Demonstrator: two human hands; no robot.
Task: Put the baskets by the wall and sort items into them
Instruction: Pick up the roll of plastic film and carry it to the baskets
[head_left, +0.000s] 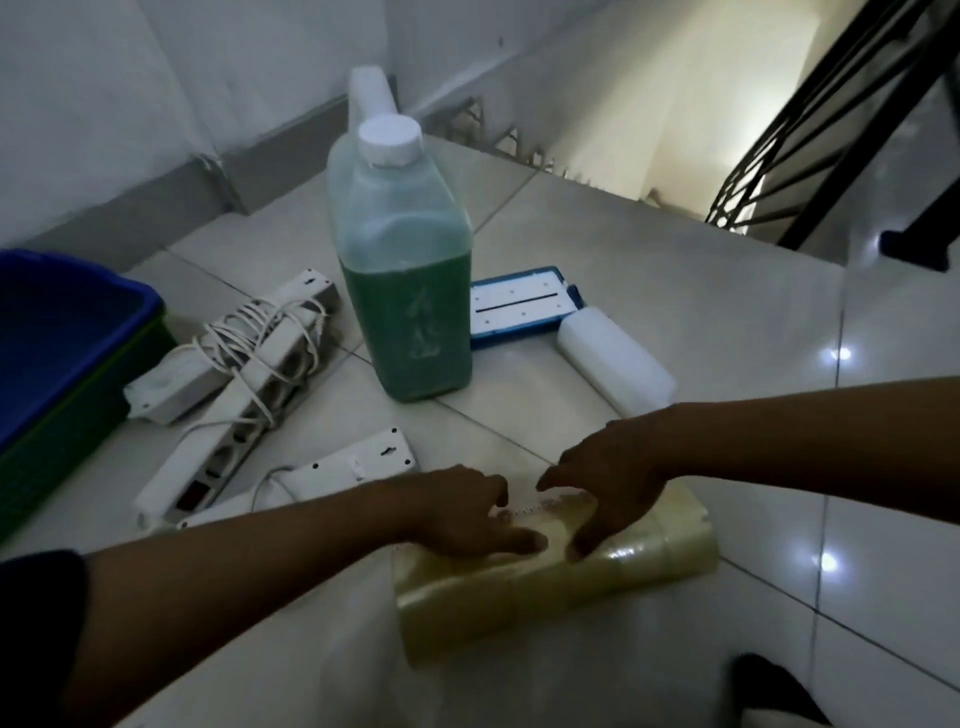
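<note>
A wrapped stack of clear tape rolls (561, 577) lies on its side on the floor tiles in front of me. My left hand (467, 506) and my right hand (608, 480) both rest on its top, fingers curled onto the plastic wrap. Whether they grip it firmly I cannot tell. A blue basket (62, 332) nested in a green basket (78, 415) stands at the left edge. Near it lie two white power strips (244, 374) with coiled cords and a third power strip (332, 467) just behind my left forearm.
A jug of green liquid (410, 280) stands in the middle, a white bottle (369, 98) behind it by the wall. A blue-and-white case (522, 306) and a white bottle lying down (615, 364) are to its right. A stairwell with a black railing (831, 114) drops away at the far right.
</note>
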